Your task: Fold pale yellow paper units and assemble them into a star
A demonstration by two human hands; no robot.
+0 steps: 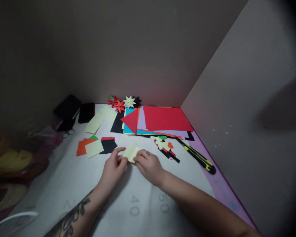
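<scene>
A small pale yellow piece of paper (131, 153) with a crease is held between my two hands, low over the white surface. My left hand (115, 162) pinches its left edge between thumb and fingers. On the right side, my right hand (148, 164) grips the paper with its fingertips. Just left of my hands lie small cut squares: a pale yellow square (94, 148), an orange square (81, 147) and a black square (108, 146). A heap of paper scraps (165, 147) sits to the right of my right hand.
Coloured paper sheets (167, 118) are stacked at the back, with several folded paper stars (129, 102) behind them. A black and yellow utility knife (199, 158) lies at the right edge. Scissors (68, 133), a phone (86, 112) and pale paper strips (95, 122) lie back left. Walls close off the back and right.
</scene>
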